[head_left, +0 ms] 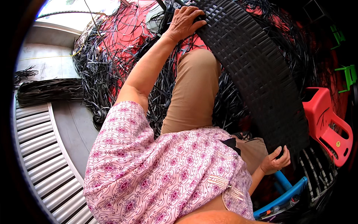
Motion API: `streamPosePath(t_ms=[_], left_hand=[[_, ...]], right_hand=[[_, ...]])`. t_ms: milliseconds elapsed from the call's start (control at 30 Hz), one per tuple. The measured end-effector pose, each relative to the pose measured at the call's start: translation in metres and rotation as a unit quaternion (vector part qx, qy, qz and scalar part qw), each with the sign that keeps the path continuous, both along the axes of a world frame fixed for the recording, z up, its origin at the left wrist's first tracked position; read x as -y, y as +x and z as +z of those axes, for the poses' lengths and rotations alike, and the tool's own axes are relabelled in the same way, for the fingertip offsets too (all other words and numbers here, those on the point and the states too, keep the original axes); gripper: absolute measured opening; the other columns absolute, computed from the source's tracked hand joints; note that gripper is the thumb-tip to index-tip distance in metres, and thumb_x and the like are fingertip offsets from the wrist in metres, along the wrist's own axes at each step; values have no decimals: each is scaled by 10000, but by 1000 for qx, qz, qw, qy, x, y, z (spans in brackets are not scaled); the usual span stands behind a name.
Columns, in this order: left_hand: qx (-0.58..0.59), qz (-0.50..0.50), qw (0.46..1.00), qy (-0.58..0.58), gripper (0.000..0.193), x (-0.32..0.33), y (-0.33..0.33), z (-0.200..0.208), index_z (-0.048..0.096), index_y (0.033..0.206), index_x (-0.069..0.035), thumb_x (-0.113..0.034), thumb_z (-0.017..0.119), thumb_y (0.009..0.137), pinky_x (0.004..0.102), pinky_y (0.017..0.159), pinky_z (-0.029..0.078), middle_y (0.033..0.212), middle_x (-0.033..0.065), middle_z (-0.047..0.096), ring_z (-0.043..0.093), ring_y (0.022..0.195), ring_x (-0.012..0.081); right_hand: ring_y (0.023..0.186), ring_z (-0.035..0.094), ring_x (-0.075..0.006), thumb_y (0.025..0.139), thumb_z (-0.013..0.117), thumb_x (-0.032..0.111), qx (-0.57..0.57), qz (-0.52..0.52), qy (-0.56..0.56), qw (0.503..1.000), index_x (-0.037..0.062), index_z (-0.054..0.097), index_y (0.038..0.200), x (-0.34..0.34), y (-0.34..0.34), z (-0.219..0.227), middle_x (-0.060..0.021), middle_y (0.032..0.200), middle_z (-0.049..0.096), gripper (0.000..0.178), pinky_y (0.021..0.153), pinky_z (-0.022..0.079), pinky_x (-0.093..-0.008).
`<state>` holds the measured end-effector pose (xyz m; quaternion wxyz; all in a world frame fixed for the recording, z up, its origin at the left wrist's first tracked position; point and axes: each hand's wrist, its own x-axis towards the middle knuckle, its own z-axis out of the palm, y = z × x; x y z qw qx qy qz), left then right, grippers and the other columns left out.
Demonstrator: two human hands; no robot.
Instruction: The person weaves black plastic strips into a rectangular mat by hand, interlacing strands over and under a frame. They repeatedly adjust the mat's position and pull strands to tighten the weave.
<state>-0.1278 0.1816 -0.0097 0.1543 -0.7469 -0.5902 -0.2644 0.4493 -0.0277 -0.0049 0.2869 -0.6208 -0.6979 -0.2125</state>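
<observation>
A long black woven rattan panel (257, 74) runs from the top centre down to the lower right, curved over my lap. My left hand (184, 20) reaches far forward and grips the panel's upper edge. My right hand (276, 160) holds the panel's lower end near my hip, fingers curled around its edge. My knee in tan trousers (195, 89) lies under the panel. I wear a pink patterned top.
Loose black plastic strips (108, 56) lie in a tangled heap over a red surface ahead and to the left. A bundle of strips (48, 91) rests at far left. A red plastic stool (328, 123) stands at right, a blue frame (287, 194) at lower right.
</observation>
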Motion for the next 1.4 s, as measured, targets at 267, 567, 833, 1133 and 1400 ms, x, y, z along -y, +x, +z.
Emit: streamPosePath(t_ms=[267,567,833,1133,1400], left_hand=[[265,-24,963,38,216,-33,-17,-16,723,1105,-155,-294,641,962,388,885,493,1067,55,705,654,1007,274],[512,77,844,-138,317,-56,-63,-14,750,1066,-25,-233,831,842,274,728,544,960,44,740,673,820,121],[396,154,830,-360,386,-83,-88,-2,777,1097,-67,-381,778,873,293,795,477,1059,17,738,611,912,120],[547,71,796,-250,371,-75,-120,-33,751,1159,-109,-327,808,865,285,786,429,1015,-16,726,623,948,111],[547,134,782,-267,231,-53,-39,25,738,985,-113,-294,788,849,322,562,377,760,6,608,527,661,138]], right_hand=[[973,621,-309,1018,621,221,-6,1,10,1000,30,675,1089,3,4,-4,-99,1050,681,210,972,464,-476],[968,609,-304,1018,622,230,-7,7,15,1000,33,683,1078,1,2,-1,-94,1047,682,215,950,456,-460],[973,654,-288,1008,636,195,23,3,23,999,20,674,1095,1,2,1,-96,1055,707,200,897,480,-446],[985,610,-302,1012,633,224,-12,13,8,1000,39,691,1093,-3,9,-8,-96,1061,684,210,932,475,-455],[971,638,-288,989,660,199,-1,1,-5,1000,41,689,1093,0,8,-3,-80,1049,701,191,963,479,-461]])
